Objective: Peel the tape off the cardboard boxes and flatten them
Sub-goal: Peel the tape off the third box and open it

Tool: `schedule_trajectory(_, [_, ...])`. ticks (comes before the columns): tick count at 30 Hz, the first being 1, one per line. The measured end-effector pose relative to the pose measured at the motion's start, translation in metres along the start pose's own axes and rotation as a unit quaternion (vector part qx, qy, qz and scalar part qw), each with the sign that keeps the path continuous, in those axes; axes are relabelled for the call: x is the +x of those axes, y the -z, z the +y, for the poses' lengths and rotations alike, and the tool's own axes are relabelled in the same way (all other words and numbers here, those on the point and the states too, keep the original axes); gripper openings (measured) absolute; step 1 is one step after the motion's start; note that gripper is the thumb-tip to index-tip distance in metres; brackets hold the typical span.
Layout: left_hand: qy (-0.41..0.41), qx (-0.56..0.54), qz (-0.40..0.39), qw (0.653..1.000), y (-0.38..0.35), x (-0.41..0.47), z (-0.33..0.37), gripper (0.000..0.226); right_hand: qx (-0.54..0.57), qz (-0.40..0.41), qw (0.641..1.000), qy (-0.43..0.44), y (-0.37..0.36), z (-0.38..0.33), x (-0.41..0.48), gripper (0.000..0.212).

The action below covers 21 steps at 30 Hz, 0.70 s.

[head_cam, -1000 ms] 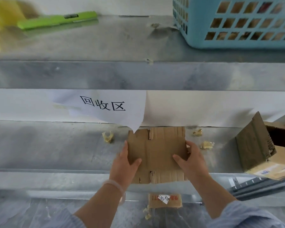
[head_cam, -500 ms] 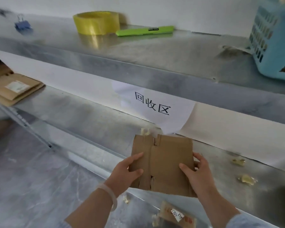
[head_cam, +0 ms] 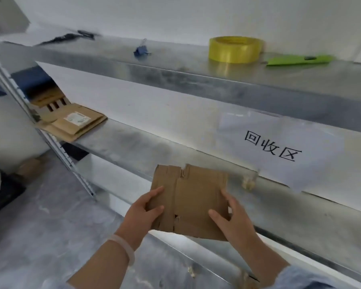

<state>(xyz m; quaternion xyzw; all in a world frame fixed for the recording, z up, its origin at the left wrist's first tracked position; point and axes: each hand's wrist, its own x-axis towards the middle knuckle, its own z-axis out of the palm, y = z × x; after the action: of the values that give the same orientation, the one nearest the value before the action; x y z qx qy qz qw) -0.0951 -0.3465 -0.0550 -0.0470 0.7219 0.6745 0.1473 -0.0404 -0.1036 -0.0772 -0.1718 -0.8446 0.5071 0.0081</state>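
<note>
My left hand (head_cam: 142, 217) and right hand (head_cam: 236, 220) grip the flattened brown cardboard box (head_cam: 196, 201) by opposite edges. The pile of flat brown cardboard (head_cam: 75, 124) lies well left, nearer my left hand.

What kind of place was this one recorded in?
Probably a storeroom's packing or recycling corner: galvanised metal shelving, a paper sign reading 回收区 (recycling area), a stack of flattened boxes on one shelf, and a yellow tape roll beside a green utility knife on the shelf above.

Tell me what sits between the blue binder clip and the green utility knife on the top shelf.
In the head view, a yellow tape roll sits between the binder clip and the utility knife.
</note>
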Motion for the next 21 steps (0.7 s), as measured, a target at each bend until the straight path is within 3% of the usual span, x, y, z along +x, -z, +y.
schedule_trajectory(7, [-0.007, -0.054, 0.049, 0.997, 0.148, 0.029, 0.029, 0.047, -0.113, -0.040, 0.985, 0.124, -0.120, -0.091, 0.029, 0.076])
schedule_trajectory(21, [0.025, -0.059, 0.160, 0.985, 0.317, 0.160, 0.058, 0.046, -0.154, -0.093, 0.968, 0.173, -0.284, -0.210, 0.171, 0.064])
